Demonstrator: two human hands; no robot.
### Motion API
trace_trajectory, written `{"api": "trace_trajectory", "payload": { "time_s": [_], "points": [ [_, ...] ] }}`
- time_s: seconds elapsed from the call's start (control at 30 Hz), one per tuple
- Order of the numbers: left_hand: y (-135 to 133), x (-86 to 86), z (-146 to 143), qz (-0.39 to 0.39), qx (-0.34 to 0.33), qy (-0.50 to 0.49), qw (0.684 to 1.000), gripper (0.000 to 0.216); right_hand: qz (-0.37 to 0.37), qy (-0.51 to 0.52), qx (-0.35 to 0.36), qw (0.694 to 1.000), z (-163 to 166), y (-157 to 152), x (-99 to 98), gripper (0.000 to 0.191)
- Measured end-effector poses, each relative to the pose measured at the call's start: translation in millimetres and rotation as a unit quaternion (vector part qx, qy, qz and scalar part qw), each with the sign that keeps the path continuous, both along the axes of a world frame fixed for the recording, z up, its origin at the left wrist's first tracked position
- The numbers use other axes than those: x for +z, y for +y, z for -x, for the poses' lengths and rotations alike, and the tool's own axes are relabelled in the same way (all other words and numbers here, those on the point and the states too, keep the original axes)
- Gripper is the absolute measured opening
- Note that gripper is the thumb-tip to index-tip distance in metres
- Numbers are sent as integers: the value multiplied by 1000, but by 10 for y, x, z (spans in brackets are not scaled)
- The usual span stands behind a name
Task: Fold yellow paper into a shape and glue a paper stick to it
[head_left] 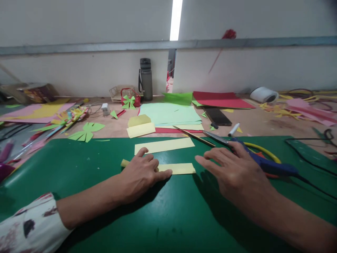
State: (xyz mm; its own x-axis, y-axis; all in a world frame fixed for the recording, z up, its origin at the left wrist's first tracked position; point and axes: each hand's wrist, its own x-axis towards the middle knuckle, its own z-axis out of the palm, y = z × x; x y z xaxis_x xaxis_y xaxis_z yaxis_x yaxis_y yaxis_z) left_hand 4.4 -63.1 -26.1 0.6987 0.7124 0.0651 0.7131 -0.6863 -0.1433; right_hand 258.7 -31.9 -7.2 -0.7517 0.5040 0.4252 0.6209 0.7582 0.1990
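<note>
My left hand [140, 172] rests on a pale yellow paper strip [181, 168] and presses it against the green mat [110, 211]. Its thumb lies along the strip, the other fingers are bent over it, and the strip's left end curls up beyond the hand. Just behind lies a second pale yellow strip [168, 144], flat and untouched. My right hand [231, 165] hovers over the mat to the right of the strips, fingers apart, with nothing visible in it. Close by are the scissors [217, 137] and a blue glue gun [273, 165], both partly hidden behind this hand.
Behind the mat lie light green sheets [176, 113], a folded yellow paper piece [140, 130], a phone [218, 116] and red sheets [221, 99]. A bottle [146, 80] stands by the wall. Cables [310, 144] run along the right; paper flowers [76, 116] lie left.
</note>
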Motion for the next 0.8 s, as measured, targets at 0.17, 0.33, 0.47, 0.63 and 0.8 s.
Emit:
{"api": "trace_trajectory", "payload": {
  "time_s": [0.17,0.33,0.47,0.63,0.8],
  "points": [
    [-17,-33,-233,-17,2,-4,1000,30,262,143,17,954,277,31,194,22],
    [-29,-32,-286,-10,15,-18,1000,36,495,171,-13,852,475,168,82,13],
    [-45,-7,-217,41,86,-74,993,30,523,141,-22,840,517,259,-93,10],
    [-58,99,-95,150,190,-168,955,19,484,113,-11,868,513,208,-66,13],
    [-95,154,47,183,229,-189,937,18,453,86,-8,887,519,118,-42,17]
  ]
}}
